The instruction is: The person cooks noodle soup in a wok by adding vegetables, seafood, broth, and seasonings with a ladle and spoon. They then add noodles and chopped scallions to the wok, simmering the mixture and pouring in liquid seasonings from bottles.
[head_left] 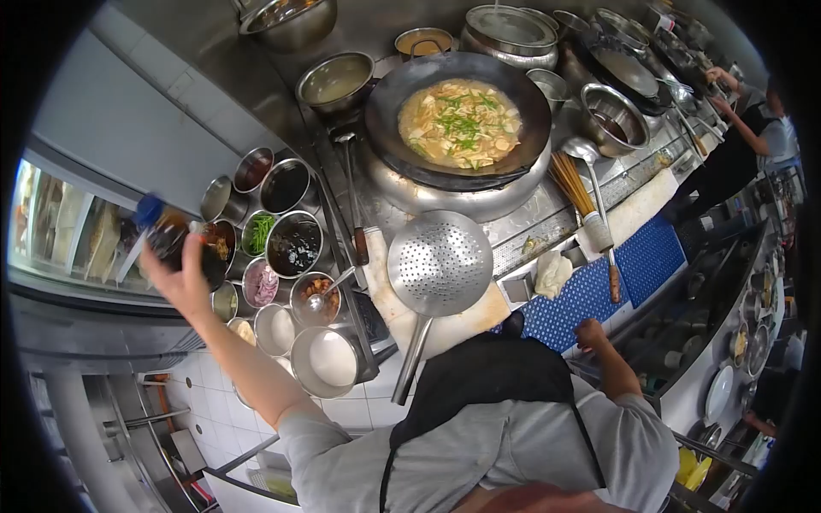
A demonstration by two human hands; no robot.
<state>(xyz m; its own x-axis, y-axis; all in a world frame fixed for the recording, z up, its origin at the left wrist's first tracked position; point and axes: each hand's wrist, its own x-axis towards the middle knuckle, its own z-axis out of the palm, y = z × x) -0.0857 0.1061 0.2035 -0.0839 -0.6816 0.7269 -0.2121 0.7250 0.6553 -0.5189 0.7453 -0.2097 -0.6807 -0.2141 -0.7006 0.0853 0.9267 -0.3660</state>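
Note:
My left hand (184, 278) is closed around a dark bottle (169, 238) with a blue cap, blurred by motion, at the left beside the seasoning pots. My right hand (588, 334) hangs low beside my apron, fingers curled, and I see nothing in it. In the large wok (376, 128) at the top centre lies a pale, soupy dish (457, 128) with chopped greens on top. A perforated strainer (440, 263) rests on the counter edge in front of the wok, its handle pointing towards me.
Metal pots of sauces, chopped scallions (258, 232), sliced onion (260, 282) and white powder (333, 357) crowd the left. A long-handled ladle (599, 188), a bamboo brush (577, 190) and a crumpled cloth (553, 275) lie to the right. Another person (765, 128) works at the far right.

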